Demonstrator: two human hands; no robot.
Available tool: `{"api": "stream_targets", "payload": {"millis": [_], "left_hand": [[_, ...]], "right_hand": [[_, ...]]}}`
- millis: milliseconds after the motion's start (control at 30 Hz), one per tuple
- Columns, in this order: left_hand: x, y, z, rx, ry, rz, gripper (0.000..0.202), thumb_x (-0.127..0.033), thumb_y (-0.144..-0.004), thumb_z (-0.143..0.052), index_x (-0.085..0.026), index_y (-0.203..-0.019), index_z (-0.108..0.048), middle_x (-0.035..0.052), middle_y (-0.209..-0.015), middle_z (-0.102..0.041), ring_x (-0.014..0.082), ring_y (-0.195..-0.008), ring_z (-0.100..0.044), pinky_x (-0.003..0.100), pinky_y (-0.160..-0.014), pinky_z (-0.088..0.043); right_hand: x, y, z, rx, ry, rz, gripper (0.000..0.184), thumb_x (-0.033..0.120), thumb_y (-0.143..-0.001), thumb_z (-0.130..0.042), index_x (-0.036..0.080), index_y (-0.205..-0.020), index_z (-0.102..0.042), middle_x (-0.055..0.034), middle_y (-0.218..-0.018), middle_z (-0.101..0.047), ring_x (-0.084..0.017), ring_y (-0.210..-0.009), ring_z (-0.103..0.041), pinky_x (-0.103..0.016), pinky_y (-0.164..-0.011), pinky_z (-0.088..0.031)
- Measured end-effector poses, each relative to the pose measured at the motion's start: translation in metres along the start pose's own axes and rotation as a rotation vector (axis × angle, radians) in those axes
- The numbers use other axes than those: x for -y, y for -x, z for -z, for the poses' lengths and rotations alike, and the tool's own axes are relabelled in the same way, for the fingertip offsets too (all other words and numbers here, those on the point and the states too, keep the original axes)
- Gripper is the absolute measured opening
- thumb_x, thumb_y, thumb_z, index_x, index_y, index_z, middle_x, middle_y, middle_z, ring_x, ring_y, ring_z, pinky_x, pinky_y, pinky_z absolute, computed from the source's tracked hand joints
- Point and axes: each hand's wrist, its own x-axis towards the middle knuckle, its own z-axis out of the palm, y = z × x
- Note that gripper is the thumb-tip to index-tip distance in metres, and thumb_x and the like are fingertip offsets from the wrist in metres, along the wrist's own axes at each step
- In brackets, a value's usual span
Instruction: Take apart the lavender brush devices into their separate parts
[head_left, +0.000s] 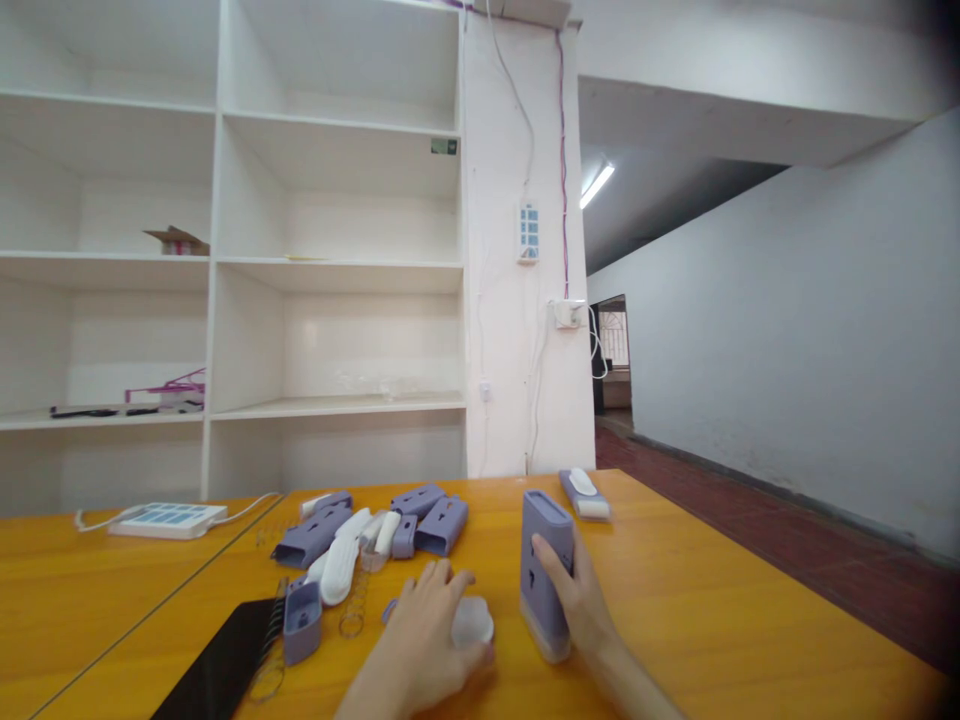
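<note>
My right hand (576,600) is wrapped round an upright lilac plastic housing (544,560) that stands on the orange table (712,610). My left hand (429,625) lies beside it, fingers curled over a small white rounded piece (474,620) on the tabletop. Just left of that hand lie metal springs (352,610) and a small lilac part (302,620). Further back is a heap of lilac housings (442,522) and white curved pieces (341,565).
An assembled lilac and white item (585,493) lies at the table's far edge. A white power strip (169,519) sits at the left, a black flat object (225,665) near the front. White shelving (225,260) stands behind; a corridor opens at the right.
</note>
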Motion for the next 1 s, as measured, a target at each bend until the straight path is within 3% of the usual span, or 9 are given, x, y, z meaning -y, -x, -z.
{"api": "stream_targets", "payload": {"millis": [100,200,300,467,567,667,900,1000], "left_hand": [[0.009,0.004,0.004,0.055,0.011,0.040,0.060,-0.034,-0.069,-0.073,-0.026,-0.128,-0.066,0.0117,-0.124,-0.068,0.0362,-0.116,-0.063,0.050,-0.102,-0.047],[0.013,0.002,0.004,0.062,0.021,0.082,0.063,-0.026,-0.068,-0.067,-0.021,-0.131,-0.064,0.0143,-0.132,-0.067,0.0369,-0.122,-0.061,0.051,-0.106,-0.045],[0.009,0.000,0.004,0.053,0.024,0.090,0.066,-0.025,-0.069,-0.064,-0.017,-0.134,-0.063,0.0166,-0.136,-0.066,0.0380,-0.126,-0.060,0.052,-0.109,-0.044],[-0.004,0.003,0.003,0.156,0.063,0.017,0.086,-0.036,-0.065,-0.075,-0.029,-0.147,-0.051,0.0118,-0.142,-0.063,0.0398,-0.126,-0.060,0.053,-0.108,-0.044],[-0.010,0.004,-0.001,0.115,0.053,-0.006,0.060,-0.044,-0.072,-0.071,-0.031,-0.131,-0.064,0.0099,-0.122,-0.073,0.0384,-0.111,-0.068,0.051,-0.099,-0.049],[-0.013,0.003,-0.003,0.092,0.075,0.000,0.044,-0.040,-0.072,-0.070,-0.028,-0.114,-0.069,0.0086,-0.115,-0.074,0.0346,-0.108,-0.068,0.044,-0.094,-0.050],[-0.020,0.005,0.005,0.091,-0.034,0.047,0.039,-0.034,-0.071,-0.067,-0.018,-0.106,-0.072,0.0156,-0.112,-0.074,0.0398,-0.106,-0.067,0.049,-0.091,-0.049],[-0.018,0.005,0.003,0.089,0.020,0.073,0.040,-0.031,-0.069,-0.070,-0.015,-0.105,-0.072,0.0177,-0.114,-0.072,0.0381,-0.106,-0.066,0.046,-0.092,-0.049]], "right_hand": [[-0.003,0.000,0.001,-0.032,-0.064,-0.073,0.061,0.061,-0.085,-0.067,0.018,-0.127,-0.063,-0.0099,-0.121,-0.072,-0.031,-0.112,-0.065,-0.040,-0.100,-0.050],[-0.003,0.001,-0.002,-0.005,-0.121,-0.104,0.059,0.066,-0.084,-0.065,0.018,-0.119,-0.068,-0.0089,-0.113,-0.075,-0.031,-0.103,-0.067,-0.039,-0.091,-0.054],[-0.003,0.002,-0.004,0.030,-0.150,-0.101,0.058,0.067,-0.085,-0.064,0.019,-0.117,-0.069,-0.0079,-0.111,-0.075,-0.030,-0.102,-0.067,-0.038,-0.091,-0.053],[-0.005,0.002,-0.005,0.037,-0.160,-0.110,0.057,0.067,-0.086,-0.064,0.020,-0.117,-0.068,-0.0070,-0.111,-0.074,-0.029,-0.104,-0.065,-0.037,-0.092,-0.052],[-0.004,0.003,-0.005,0.048,-0.156,-0.101,0.056,0.067,-0.086,-0.063,0.019,-0.116,-0.068,-0.0066,-0.107,-0.074,-0.028,-0.099,-0.066,-0.036,-0.089,-0.052],[-0.005,0.003,-0.006,0.053,-0.161,-0.085,0.055,0.065,-0.087,-0.064,0.019,-0.116,-0.069,-0.0058,-0.105,-0.074,-0.027,-0.097,-0.065,-0.035,-0.088,-0.053],[-0.005,0.002,-0.005,0.050,-0.157,-0.060,0.049,0.062,-0.087,-0.066,0.020,-0.112,-0.071,-0.0053,-0.102,-0.075,-0.027,-0.096,-0.066,-0.034,-0.086,-0.052],[-0.003,0.003,-0.005,0.040,-0.153,-0.066,0.049,0.063,-0.087,-0.066,0.020,-0.111,-0.072,-0.0049,-0.099,-0.075,-0.026,-0.093,-0.066,-0.034,-0.084,-0.053]]}}
